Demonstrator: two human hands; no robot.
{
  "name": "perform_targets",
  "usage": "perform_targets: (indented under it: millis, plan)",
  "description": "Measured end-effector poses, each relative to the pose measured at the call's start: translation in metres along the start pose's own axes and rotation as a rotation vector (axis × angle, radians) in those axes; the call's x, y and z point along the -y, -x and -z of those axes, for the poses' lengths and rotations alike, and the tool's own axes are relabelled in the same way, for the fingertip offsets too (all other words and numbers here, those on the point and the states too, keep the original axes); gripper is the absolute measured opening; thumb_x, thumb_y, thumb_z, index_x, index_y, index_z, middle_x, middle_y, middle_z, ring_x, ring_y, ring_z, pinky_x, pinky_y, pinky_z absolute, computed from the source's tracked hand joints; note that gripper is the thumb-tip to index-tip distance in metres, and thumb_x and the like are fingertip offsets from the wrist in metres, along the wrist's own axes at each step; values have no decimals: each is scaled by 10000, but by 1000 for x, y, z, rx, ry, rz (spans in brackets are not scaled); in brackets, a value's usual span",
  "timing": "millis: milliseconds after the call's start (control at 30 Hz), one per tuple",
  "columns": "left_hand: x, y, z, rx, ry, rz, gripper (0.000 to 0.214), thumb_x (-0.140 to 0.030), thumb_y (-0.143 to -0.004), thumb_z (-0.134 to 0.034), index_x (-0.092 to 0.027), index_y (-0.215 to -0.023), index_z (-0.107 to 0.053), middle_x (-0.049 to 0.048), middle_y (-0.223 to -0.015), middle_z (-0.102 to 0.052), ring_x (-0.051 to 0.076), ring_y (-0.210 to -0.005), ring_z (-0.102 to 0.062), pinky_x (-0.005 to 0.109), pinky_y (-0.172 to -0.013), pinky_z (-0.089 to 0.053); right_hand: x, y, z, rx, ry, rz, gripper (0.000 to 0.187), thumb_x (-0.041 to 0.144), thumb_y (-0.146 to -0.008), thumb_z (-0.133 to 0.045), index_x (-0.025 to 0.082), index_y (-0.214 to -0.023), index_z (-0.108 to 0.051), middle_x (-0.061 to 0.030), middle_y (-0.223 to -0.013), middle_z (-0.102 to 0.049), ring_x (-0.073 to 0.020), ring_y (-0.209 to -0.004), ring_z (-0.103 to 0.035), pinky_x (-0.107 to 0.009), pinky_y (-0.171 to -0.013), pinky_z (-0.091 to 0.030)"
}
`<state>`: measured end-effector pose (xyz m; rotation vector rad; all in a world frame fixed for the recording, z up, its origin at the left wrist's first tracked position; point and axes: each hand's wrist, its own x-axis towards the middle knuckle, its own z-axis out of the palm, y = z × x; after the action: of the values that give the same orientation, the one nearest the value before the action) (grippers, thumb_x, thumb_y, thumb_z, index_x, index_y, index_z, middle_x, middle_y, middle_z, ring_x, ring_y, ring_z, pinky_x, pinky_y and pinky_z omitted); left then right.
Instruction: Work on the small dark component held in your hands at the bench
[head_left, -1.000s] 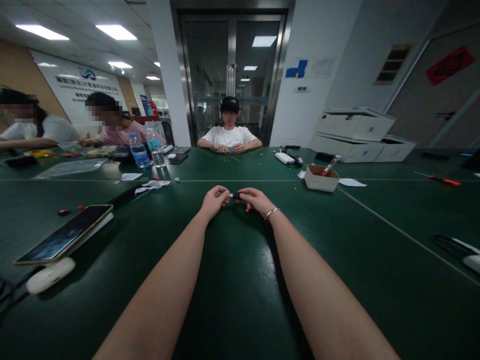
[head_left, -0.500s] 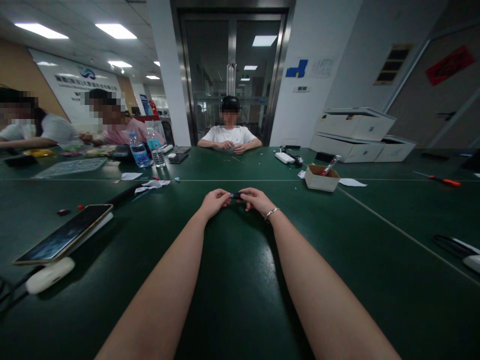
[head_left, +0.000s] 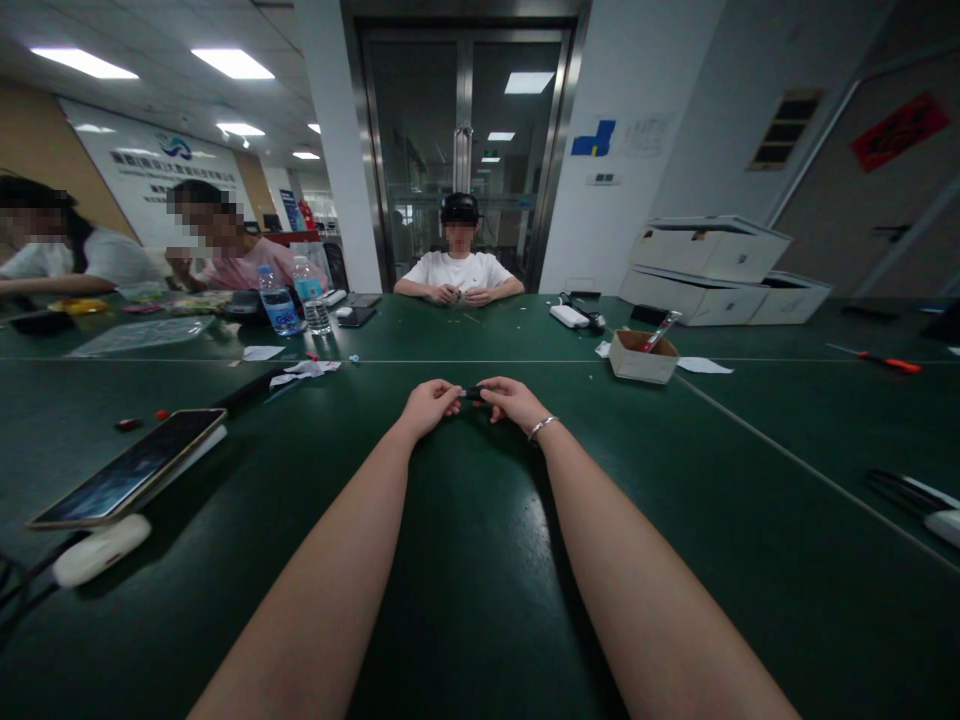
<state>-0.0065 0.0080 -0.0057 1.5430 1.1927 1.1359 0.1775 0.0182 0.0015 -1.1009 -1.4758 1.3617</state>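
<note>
Both arms reach forward over the green table (head_left: 480, 560). Between the fingertips is a small black stick-like object (head_left: 472, 394), too small to name, with a lighter part at its left end. My left hand (head_left: 433, 407) is closed in a pinch on that left end. My right hand (head_left: 515, 402), below a silver bracelet (head_left: 542, 427) on the wrist, pinches the black right end. The fingers cover both ends of the object.
At left lie a phone (head_left: 139, 465) and a white rounded device (head_left: 103, 551). Two water bottles (head_left: 279, 302) stand farther back. A small cardboard box (head_left: 643, 358) holds a tool at right; an orange screwdriver (head_left: 890, 364) lies beyond. Several people sit around the table.
My hands and the small black object stay almost in the same place. A person at the left has raised a hand, and the person opposite has shifted their hands slightly.
</note>
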Motion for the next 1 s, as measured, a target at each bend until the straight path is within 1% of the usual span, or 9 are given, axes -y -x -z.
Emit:
perform_targets:
  millis: [100,233,333,533,700,1000]
  plan:
    - [3,-3,0,-38,-43,16,247,-370,-792,-576,-124,-779,-595,27,-647,-616,96,-544,-562,220,-526,-426,0,0,-1,2,-1,15,161,90,-806,-602,136,-959,-580,3,-656,-669,-28,-348,-483,-147,-366,-473]
    - [3,-5,2,-133,-43,43,352,-443,-827,-500,-117,-757,-612,40,-639,-614,92,-525,-551,208,-494,-409,-2,0,0,-34,-67,49,189,92,-799,-600,165,-969,-561,27,-666,-642,-33,-350,-485,-172,-366,-494]
    - [2,-4,3,-183,-28,53,365,-467,-808,-520,-119,-745,-610,39,-637,-613,87,-520,-543,200,-485,-399,-4,-1,0,-49,-97,60,181,128,-799,-611,169,-967,-557,15,-708,-647,-32,-354,-481,-194,-384,-514]
    - [3,-2,0,-131,-93,27,379,-495,-797,-517,-130,-758,-616,34,-638,-619,89,-505,-537,211,-483,-406,-2,1,-1,25,10,95,235,152,-771,-648,163,-997,-583,42,-603,-604,-31,-374,-492,-137,-366,-454]
    - [4,-1,-1,-136,-142,0,382,-504,-800,-500,-140,-740,-602,23,-618,-609,94,-501,-541,219,-490,-413,-1,1,-1,32,25,84,248,160,-763,-652,158,-1001,-584,54,-574,-582,-36,-374,-482,-150,-379,-453]
    - [1,0,-2,-158,-205,16,389,-520,-799,-491,-154,-735,-604,24,-624,-620,104,-510,-542,225,-505,-407,-4,0,1,41,10,112,270,186,-743,-674,160,-1000,-593,58,-550,-571,-41,-386,-480,-159,-396,-460]
